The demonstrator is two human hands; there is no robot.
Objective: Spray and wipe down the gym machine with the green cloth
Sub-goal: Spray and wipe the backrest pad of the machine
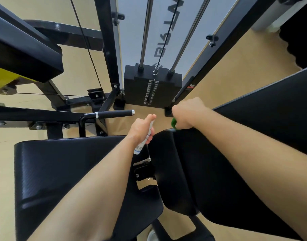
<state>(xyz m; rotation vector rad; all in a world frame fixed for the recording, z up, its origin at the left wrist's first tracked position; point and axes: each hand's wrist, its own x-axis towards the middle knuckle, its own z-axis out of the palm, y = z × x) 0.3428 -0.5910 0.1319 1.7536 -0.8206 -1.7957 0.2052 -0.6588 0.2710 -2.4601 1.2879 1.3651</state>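
Observation:
I look down on a black gym machine with a padded seat [65,171] on the left and a black back pad [192,171] in the middle. My left hand [140,129] grips a small white spray bottle [145,141] above the gap between the two pads, thumb up near its top. My right hand [187,113] holds the green cloth [174,122] at the far top edge of the back pad. Only a small fold of the cloth shows under the hand.
The weight stack [152,87] with two chrome guide rods and a cable stands ahead. A black handle bar [114,114] juts out left of my left hand. Another large black pad [271,129] lies to the right. Frame beams cross at the left over a tan floor.

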